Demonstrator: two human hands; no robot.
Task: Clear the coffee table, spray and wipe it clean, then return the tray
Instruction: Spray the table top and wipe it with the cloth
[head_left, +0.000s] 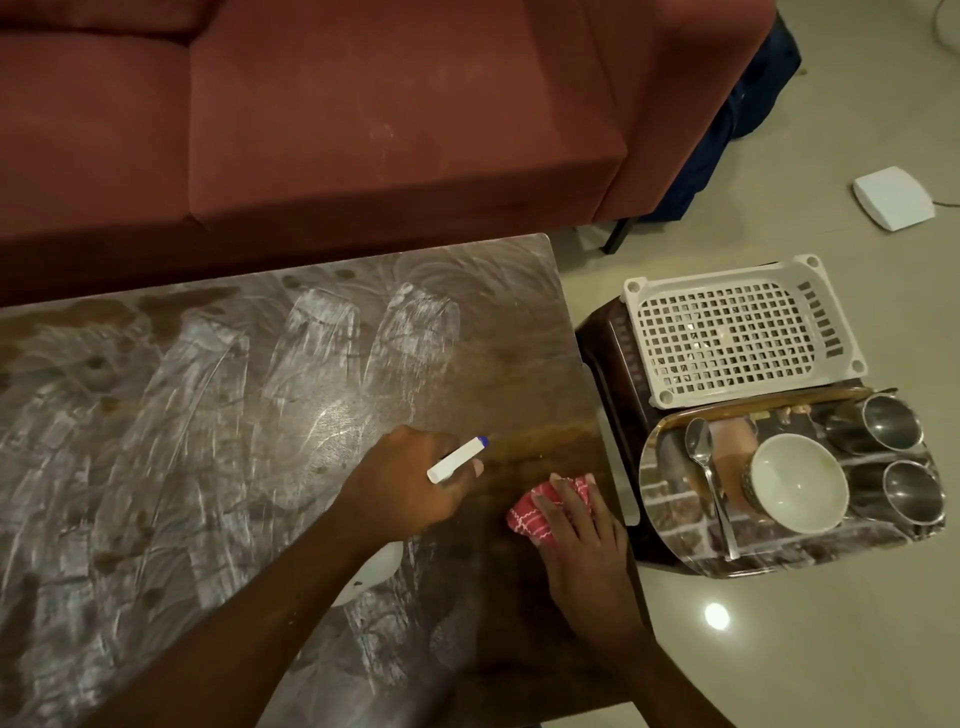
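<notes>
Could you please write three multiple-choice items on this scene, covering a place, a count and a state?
1. Where is the tray?
A on the sofa
B on the dark stool
C on the floor

2. How many steel cups are on the tray?
A one
B two
C four

3. What is the left hand doing?
A holding the spray bottle
B lying flat and empty
C out of view

Answers:
1 B, the tray rests on the stool beside the table's end.
2 B, two cups show at its right edge.
3 A, its fingers wrap the bottle.
</notes>
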